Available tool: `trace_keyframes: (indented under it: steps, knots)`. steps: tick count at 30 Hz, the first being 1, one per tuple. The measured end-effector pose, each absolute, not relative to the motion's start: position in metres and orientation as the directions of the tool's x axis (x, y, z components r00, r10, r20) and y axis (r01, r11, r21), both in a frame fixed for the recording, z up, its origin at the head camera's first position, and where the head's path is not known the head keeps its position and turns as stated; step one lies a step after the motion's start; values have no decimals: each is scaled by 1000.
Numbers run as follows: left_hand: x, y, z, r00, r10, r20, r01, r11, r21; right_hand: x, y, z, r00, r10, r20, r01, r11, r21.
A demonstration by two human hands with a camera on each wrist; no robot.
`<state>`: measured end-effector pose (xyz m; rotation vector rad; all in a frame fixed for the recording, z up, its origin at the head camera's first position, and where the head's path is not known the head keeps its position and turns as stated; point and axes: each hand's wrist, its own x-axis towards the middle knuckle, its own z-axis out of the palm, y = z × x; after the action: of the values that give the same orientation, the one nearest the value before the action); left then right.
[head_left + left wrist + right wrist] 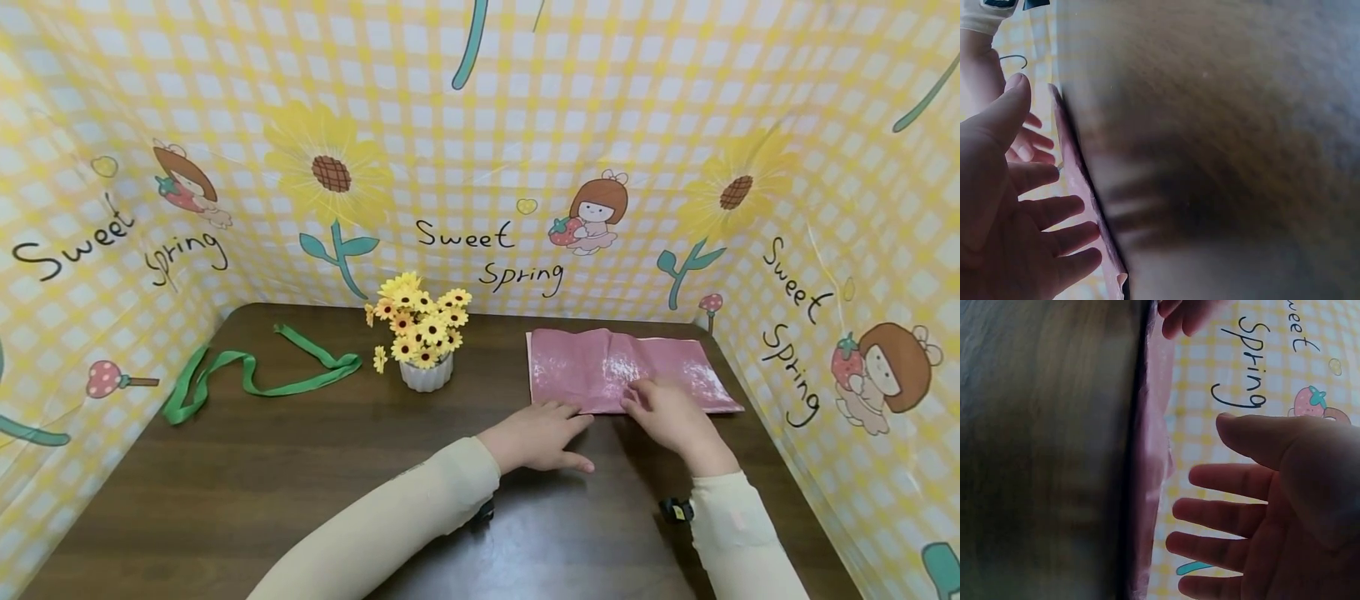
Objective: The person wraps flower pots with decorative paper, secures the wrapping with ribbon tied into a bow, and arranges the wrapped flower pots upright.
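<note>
A glossy pink folded sheet lies flat at the back right of the table, wider than it is deep, with a few raised creases. My left hand is palm down with fingers spread, its fingertips right at the sheet's front-left edge. Over the front edge, right of its middle, my right hand reaches with its fingertips overlapping the pink surface. In the right wrist view, the straight, separated fingers of that hand hold nothing. The left wrist view has the sheet's edge beside the left fingertips.
A white ribbed pot of yellow flowers stands at the back, left of the sheet. Farther left, a green ribbon lies in loose bends on the dark wooden table. A yellow checked cloth walls the back and both sides.
</note>
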<state>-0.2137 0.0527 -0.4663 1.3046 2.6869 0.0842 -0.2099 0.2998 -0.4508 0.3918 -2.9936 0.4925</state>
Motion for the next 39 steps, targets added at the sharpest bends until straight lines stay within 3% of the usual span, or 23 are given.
trace_keyframes:
  steps: [11, 22, 24, 31, 39]
  knots:
    - [-216, 38, -463, -675, 722, -154, 711, 691, 130, -210, 288, -458, -938, -343, 47, -341, 891, -299]
    - [-222, 25, -460, -761, 627, -169, 630, 776, 43, -195, 257, -456, -904, -426, 26, -424, 889, -174]
    - [-220, 29, -460, -749, 649, -130, 654, 756, 8, -191, 251, -456, -904, -426, 15, -424, 893, -155]
    - [-206, 53, -453, -608, 789, -88, 794, 608, -32, -182, 237, -453, -874, -481, 77, -487, 863, -134]
    - [-201, 62, -459, -620, 777, -106, 784, 611, -107, -176, 231, -451, -875, -482, 45, -483, 863, -149]
